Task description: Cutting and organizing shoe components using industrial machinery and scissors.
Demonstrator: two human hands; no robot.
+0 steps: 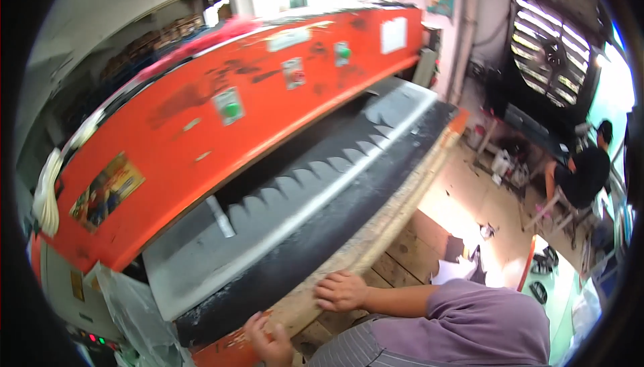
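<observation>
My right hand (342, 291) rests on the worn wooden front edge (376, 243) of a large orange press machine (181, 109). Its fingers lie loosely over the wood and hold nothing. Nearer the bottom of the picture, my left hand (270, 343) is at the same edge, its fingers apart and slightly blurred. Beyond both hands a grey sheet (201, 266) lies on the black bed (295, 256), under the orange beam. Dark, curved, pointed shapes run in a row along the sheet. A short pale bar (221, 217) lies across its left part.
Green buttons (231, 110) and a red button (295, 75) sit on the beam. Clear plastic sheeting (134, 310) hangs at the lower left, beside a grey box with lights. Far right, a person (583, 172) in black sits near a bench. Sandals (539, 291) lie on a pale green surface.
</observation>
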